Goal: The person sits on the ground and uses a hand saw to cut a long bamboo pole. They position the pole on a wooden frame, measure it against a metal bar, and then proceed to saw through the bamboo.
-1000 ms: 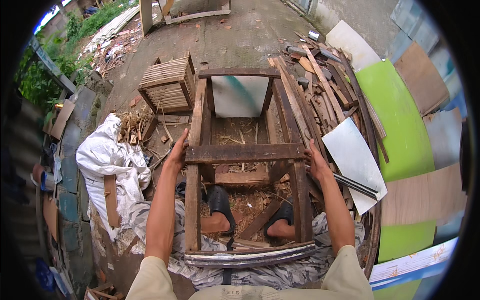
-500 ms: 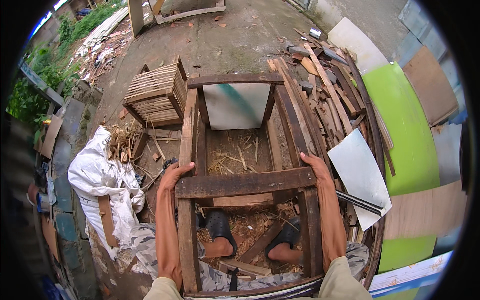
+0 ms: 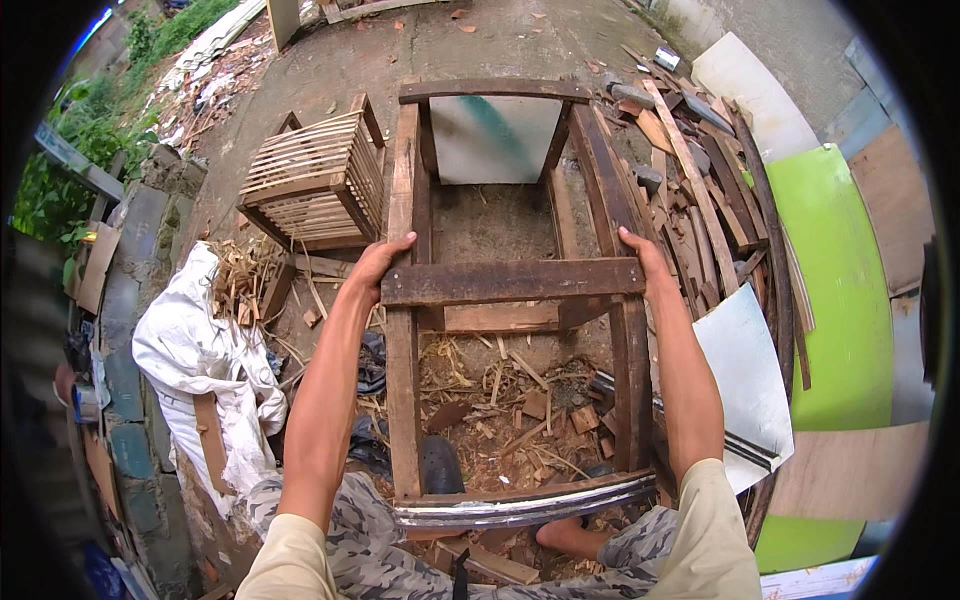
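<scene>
A dark wooden frame point(image 3: 510, 284), built of nailed bars, stands in front of me. My left hand point(image 3: 384, 265) grips its left side bar where the middle crosspiece meets it, thumb on top. On the opposite side my right hand point(image 3: 648, 262) clasps the right bar at the same height. Most fingers of both hands are hidden behind the wood. A pale panel point(image 3: 490, 138) with a green streak fills the far end. The near bar point(image 3: 525, 502) has a white painted face and lies above my feet.
At the left sits a slatted wooden crate point(image 3: 310, 185), with a white sack point(image 3: 200, 345) nearer me. Scrap wood point(image 3: 700, 180) is piled at the right beside green sheets point(image 3: 835, 290) and a loose white sheet point(image 3: 745, 380). Wood shavings point(image 3: 500, 385) litter the ground.
Both hands have pushed the wooden frame forward and slightly right, away from my body. My arms reach out farther, and the near bar now lies over my feet.
</scene>
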Available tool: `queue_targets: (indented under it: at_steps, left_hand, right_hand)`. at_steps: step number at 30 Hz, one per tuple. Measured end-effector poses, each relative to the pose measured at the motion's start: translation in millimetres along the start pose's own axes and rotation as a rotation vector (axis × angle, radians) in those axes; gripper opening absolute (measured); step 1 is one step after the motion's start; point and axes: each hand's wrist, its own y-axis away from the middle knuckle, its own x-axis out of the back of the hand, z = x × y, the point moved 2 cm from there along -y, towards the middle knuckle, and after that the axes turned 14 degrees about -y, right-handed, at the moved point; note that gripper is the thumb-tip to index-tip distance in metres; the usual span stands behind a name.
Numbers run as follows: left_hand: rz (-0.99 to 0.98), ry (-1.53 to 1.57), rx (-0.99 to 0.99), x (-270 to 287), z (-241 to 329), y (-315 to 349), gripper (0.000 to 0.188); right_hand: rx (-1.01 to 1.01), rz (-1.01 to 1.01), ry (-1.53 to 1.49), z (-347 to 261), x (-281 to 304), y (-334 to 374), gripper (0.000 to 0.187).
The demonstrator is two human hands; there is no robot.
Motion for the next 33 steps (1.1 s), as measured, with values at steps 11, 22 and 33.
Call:
queue_targets:
  at_steps: [11, 22, 33]
  left_hand:
    - [0.269, -0.189, 0.037, 10, -59, 87, 0.093]
    - [-0.005, -0.189, 0.211, -41, -158, 280, 0.060]
    - [0.053, 0.091, 0.178, -92, -167, 268, 0.057]
  right_hand:
    - [-0.038, 0.109, 0.433, 34, 37, 138, 0.099]
    - [-0.146, 0.170, 0.246, 155, 129, 301, 0.081]
    - [-0.174, 0.157, 0.035, 96, 126, 278, 0.053]
